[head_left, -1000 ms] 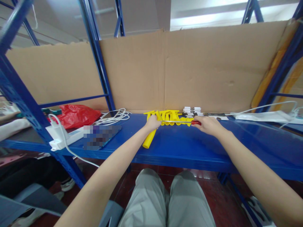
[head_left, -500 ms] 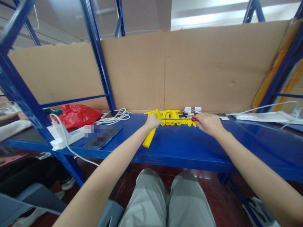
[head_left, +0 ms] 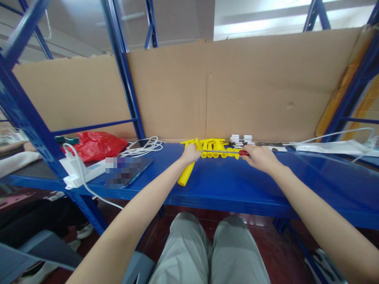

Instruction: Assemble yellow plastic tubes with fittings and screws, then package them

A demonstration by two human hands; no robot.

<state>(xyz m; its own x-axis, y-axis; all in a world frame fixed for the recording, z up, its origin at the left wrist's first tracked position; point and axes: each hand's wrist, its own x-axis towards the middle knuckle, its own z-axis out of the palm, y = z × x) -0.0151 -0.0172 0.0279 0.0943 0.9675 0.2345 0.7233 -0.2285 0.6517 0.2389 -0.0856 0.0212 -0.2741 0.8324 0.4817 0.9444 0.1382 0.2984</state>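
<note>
My left hand (head_left: 190,153) is closed round a yellow plastic part with a tube-shaped handle (head_left: 186,175), whose hollow end slants down toward me. In my right hand (head_left: 259,156) is a screwdriver (head_left: 220,151) with a red handle and a long metal shaft. The shaft runs level to the left, its tip meeting the yellow part at my left fingers; the exact contact is hidden. Behind the shaft lie several similar yellow parts (head_left: 213,148) in a row, open tube ends facing me. Small yellow pieces (head_left: 232,154) lie beside them, partly behind the screwdriver.
White-and-black small items (head_left: 241,139) are stacked by the cardboard wall (head_left: 251,86). Left on the blue shelf (head_left: 225,185) are a phone (head_left: 139,169), a white power strip (head_left: 94,169), coiled cables (head_left: 148,146) and a red bag (head_left: 99,145). Another person's arm shows far left.
My right hand and the screwdriver handle have shifted slightly lower, so the shaft tilts down a little to the right. My left hand keeps its hold on the yellow part.
</note>
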